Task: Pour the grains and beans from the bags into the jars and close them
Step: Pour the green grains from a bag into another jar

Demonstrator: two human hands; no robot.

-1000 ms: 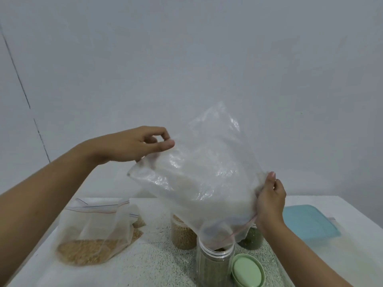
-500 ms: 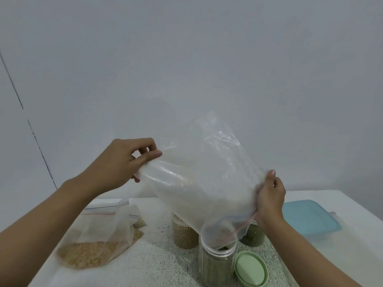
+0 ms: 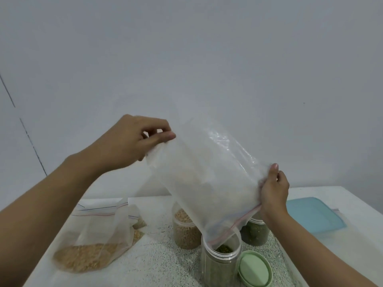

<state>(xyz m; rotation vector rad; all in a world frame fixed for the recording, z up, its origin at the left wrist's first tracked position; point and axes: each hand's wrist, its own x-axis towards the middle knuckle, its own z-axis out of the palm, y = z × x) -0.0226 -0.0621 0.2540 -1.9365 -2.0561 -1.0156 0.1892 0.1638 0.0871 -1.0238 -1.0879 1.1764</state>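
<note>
Centrally, the clear bag [image 3: 207, 179] hangs tilted. Its long axis runs from upper left down to lower centre, where its red-striped mouth dips inside the rim of the open jar [image 3: 219, 266]. Higher up, at centre left, the left hand [image 3: 128, 141] pinches the bag's closed end between thumb and fingers. Lower and nearer the jar, the right hand [image 3: 273, 191] pinches the mouth's edge. The green lid [image 3: 255, 270] lies just beside the jar. No label or writing is legible.

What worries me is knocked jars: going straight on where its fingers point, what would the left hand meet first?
The left hand would likely meet only the clear bag it pinches; the jars sit lower.
</note>
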